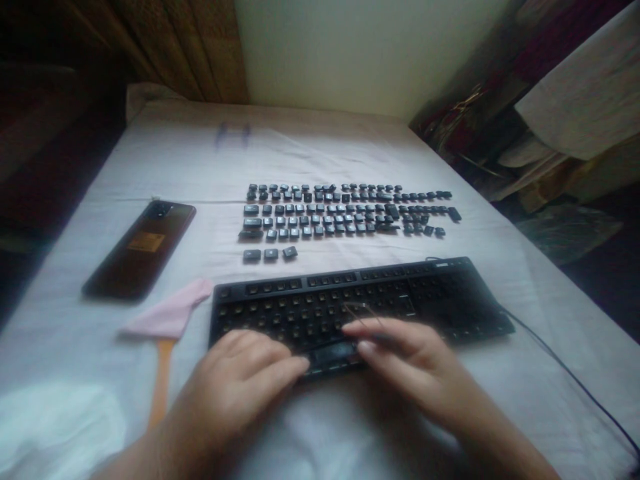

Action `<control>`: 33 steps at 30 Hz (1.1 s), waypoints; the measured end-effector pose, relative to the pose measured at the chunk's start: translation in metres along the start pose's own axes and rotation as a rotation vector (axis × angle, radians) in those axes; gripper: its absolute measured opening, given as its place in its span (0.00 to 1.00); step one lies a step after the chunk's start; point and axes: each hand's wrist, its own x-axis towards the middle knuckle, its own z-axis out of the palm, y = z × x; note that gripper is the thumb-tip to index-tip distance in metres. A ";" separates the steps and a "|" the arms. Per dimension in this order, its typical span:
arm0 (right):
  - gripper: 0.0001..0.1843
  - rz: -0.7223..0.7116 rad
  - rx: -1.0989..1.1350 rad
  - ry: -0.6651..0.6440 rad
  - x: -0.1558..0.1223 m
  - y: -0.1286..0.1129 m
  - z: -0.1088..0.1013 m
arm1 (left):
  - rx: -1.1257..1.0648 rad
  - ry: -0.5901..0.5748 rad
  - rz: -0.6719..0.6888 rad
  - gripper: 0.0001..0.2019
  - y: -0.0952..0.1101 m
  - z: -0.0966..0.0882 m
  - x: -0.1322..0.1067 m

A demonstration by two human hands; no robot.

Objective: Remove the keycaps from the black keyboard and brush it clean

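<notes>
A black keyboard (440,293) lies on the white cloth with most of its keycaps off. Its space bar (333,353) is still in place at the front edge. My left hand (240,380) rests on the keyboard's front left, fingers bent and pressed down, one fingertip at the space bar's left end. My right hand (405,357) pinches a thin wire tool (361,311) whose loop points over the bare switches just above the space bar. Several loose black keycaps (345,210) lie in neat rows behind the keyboard, with three more keycaps (270,254) apart at the front left.
A dark phone (140,248) lies face down at the left. Beside it is a pink cloth (173,313) on an orange handle (161,383). The keyboard's cable (575,380) runs off to the right. White crumpled material (55,427) sits at the bottom left. Clutter stands beyond the right edge.
</notes>
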 end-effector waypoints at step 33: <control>0.09 0.000 -0.002 0.103 -0.001 0.004 -0.007 | 0.064 0.041 -0.043 0.09 -0.011 -0.017 0.009</control>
